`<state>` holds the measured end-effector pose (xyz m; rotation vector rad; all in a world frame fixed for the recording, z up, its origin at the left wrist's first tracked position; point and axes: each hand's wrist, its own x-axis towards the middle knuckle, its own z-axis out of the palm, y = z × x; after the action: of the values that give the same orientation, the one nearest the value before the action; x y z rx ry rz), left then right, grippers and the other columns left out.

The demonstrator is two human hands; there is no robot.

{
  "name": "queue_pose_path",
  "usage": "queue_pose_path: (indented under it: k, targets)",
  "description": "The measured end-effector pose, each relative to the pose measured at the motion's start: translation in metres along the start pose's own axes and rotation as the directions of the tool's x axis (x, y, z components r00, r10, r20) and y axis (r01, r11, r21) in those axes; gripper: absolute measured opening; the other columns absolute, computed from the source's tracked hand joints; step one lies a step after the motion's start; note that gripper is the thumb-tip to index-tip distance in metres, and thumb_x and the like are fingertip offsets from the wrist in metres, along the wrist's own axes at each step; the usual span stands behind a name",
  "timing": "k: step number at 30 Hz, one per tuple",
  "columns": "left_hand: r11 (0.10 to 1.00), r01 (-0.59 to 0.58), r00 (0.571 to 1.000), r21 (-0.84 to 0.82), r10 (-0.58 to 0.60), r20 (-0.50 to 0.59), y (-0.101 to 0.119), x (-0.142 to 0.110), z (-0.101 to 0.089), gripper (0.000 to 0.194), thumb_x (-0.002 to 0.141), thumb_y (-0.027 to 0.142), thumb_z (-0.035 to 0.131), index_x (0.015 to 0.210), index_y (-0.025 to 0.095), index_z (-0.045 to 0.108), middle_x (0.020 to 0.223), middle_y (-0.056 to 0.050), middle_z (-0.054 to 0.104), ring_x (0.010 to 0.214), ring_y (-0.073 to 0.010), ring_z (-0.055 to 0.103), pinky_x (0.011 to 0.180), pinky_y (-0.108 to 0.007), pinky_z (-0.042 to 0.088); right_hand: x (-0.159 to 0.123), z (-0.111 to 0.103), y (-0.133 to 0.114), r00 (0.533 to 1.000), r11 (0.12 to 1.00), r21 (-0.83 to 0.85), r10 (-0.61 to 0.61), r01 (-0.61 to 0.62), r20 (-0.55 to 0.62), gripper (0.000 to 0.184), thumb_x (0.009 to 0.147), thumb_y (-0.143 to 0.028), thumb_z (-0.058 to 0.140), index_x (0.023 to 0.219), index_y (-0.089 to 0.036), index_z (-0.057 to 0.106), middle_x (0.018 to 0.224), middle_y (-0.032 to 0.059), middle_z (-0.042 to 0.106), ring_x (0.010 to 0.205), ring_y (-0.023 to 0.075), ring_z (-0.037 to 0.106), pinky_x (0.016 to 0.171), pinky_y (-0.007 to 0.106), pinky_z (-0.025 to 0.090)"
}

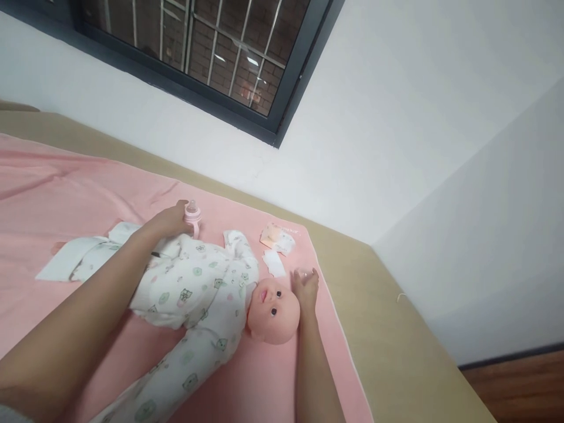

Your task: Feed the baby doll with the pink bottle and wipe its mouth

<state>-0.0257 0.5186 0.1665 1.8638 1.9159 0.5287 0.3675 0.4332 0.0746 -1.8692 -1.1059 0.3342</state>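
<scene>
A baby doll (207, 294) in a white patterned sleepsuit lies on a pink blanket (53, 194), its bald head (273, 308) toward the right. My left hand (170, 222) reaches across the doll's body and is closed around a small pink feeding bottle (192, 216) that stands upright beyond the doll. My right hand (305, 289) rests just beside the doll's head, fingers curled around a small clear cap (304, 274).
A white wipe (274, 262) and a small wipe packet (278, 238) lie on the blanket past the doll's head. The blanket covers a tan mattress (396, 346) set against a white wall under a dark-framed window (211, 53). Wooden floor shows at lower right.
</scene>
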Motion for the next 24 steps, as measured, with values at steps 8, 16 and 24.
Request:
queue_pose_path:
  k: [8, 16, 24]
  targets:
    - [0.998, 0.008, 0.987, 0.067, 0.002, -0.158, 0.008, -0.013, -0.030, 0.092, 0.075, 0.026, 0.070, 0.146, 0.005, 0.017, 0.135, -0.025, 0.049, 0.118, -0.0380, 0.051, 0.093, -0.043, 0.044, -0.002, 0.003, 0.001, 0.994, 0.996, 0.010, -0.085, 0.085, -0.063, 0.085, 0.082, -0.061, 0.041, 0.140, 0.000, 0.031, 0.138, 0.0300, 0.040, 0.132, 0.0368, 0.037, 0.107, 0.053, 0.031]
    - [0.867, -0.483, 0.874, -0.125, 0.467, -0.136, 0.103, -0.058, -0.002, 0.066, 0.083, 0.046, 0.052, 0.140, 0.016, 0.035, 0.119, -0.011, 0.062, 0.097, -0.0254, 0.062, 0.082, -0.033, 0.049, -0.004, 0.001, -0.007, 0.914, 0.958, -0.064, -0.285, 0.279, -0.290, 0.065, 0.088, -0.056, 0.033, 0.129, -0.005, 0.043, 0.129, 0.0257, 0.047, 0.129, 0.0336, 0.037, 0.108, 0.053, 0.026]
    - [0.729, -0.653, 0.464, -0.208, 0.601, 0.651, 0.185, -0.045, 0.068, 0.036, 0.087, 0.034, 0.041, 0.106, 0.020, 0.068, 0.101, -0.007, 0.071, 0.089, -0.0221, 0.064, 0.081, -0.030, 0.048, -0.008, -0.003, -0.014, 0.798, 0.877, -0.126, -0.474, 0.463, -0.371, 0.046, 0.092, -0.042, 0.031, 0.121, -0.010, 0.047, 0.121, 0.0204, 0.051, 0.120, 0.0286, 0.042, 0.103, 0.049, 0.032]
